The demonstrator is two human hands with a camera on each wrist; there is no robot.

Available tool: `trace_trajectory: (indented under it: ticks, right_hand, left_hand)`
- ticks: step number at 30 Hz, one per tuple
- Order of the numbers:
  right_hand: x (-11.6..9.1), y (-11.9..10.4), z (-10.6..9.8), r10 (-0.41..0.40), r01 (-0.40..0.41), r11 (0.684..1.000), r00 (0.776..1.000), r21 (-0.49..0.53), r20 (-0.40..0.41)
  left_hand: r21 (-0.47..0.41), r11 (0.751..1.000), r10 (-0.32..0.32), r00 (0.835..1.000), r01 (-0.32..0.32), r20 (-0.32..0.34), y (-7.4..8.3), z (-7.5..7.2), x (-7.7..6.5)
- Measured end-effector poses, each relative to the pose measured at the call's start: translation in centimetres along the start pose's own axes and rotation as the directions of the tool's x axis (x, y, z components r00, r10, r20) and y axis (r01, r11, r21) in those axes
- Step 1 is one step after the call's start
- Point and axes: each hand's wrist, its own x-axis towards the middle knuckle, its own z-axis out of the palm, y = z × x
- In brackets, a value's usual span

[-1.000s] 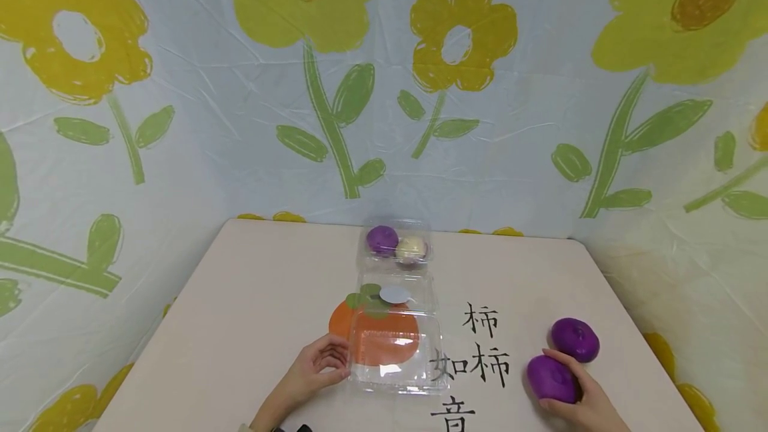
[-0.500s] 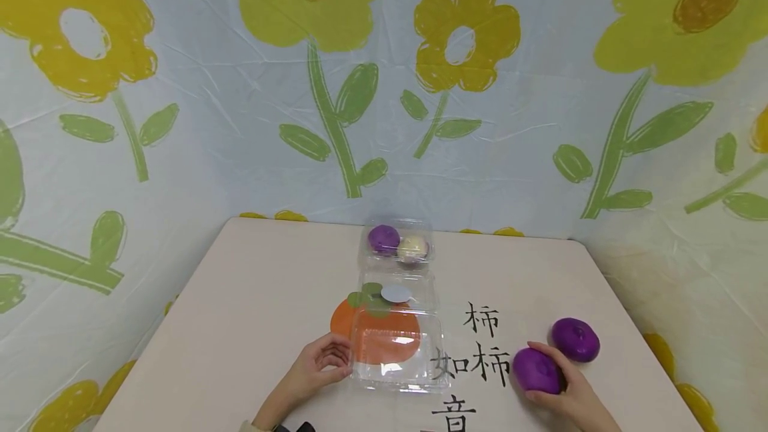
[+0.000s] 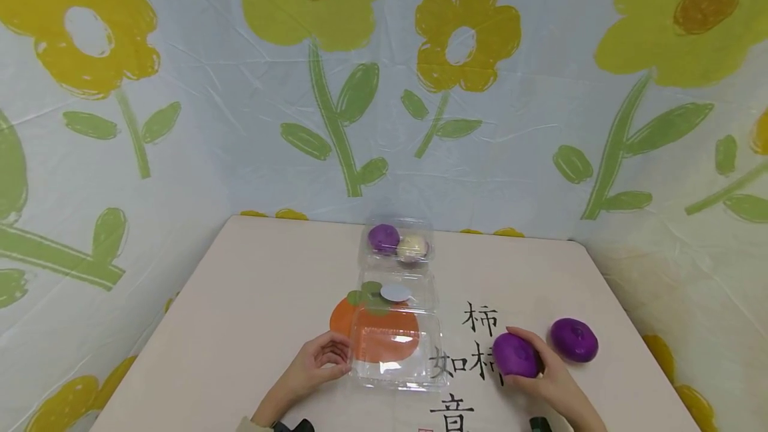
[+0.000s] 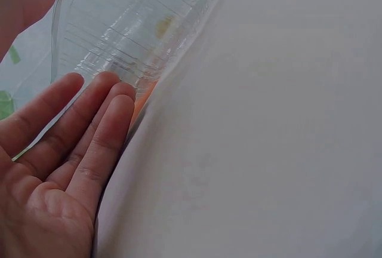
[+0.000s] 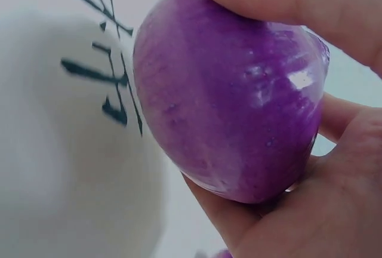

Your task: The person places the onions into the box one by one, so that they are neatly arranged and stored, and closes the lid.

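Flower-printed backdrop (image 3: pixel 384 119) behind, pale table (image 3: pixel 282 279) below, and you're moving; your right hand (image 3: pixel 552 382) has swung the purple onion (image 3: pixel 516 355) left, away from the second onion (image 3: pixel 574 340) and over the black characters (image 3: pixel 480 317), gripping it between thumb and fingers; that narrows its gap to the clear box (image 3: pixel 414 384), a carry partway along, I'd judge; your left hand (image 3: pixel 317 362) hasn't shifted, fingers fairly straight, at the box's left edge; touching or pressing, I can't tell; plastic blurs the round things (image 3: pixel 384 239) in the far box (image 3: pixel 425 227); your onion covers part of one character; dark objects (image 3: pixel 540 425) are cut off at the near edge.
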Motion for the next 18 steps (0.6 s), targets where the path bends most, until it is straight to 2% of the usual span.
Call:
trace_trajectory:
  ticks: [4, 11, 18]
  right_hand:
    - [0.3, -0.3, 0.7, -0.057, 0.058, 0.998, 0.998, 0.037, -0.030]
    - [1.1, -0.7, 2.0, -0.116, 0.119, 0.993, 0.988, 0.026, -0.097]
    - [1.7, -1.4, 2.9, -0.175, 0.183, 0.982, 0.977, 0.052, -0.124]
  left_hand:
    - [-0.001, 1.000, 0.001, 1.000, -0.001, 0.003, -0.1, 0.0, 0.0]
    - [-0.008, 1.000, -0.018, 1.000, 0.018, -0.001, -0.1, -0.1, 0.0]
    - [-0.004, 1.000, -0.031, 1.000, 0.031, -0.003, 0.1, -0.1, 0.1]
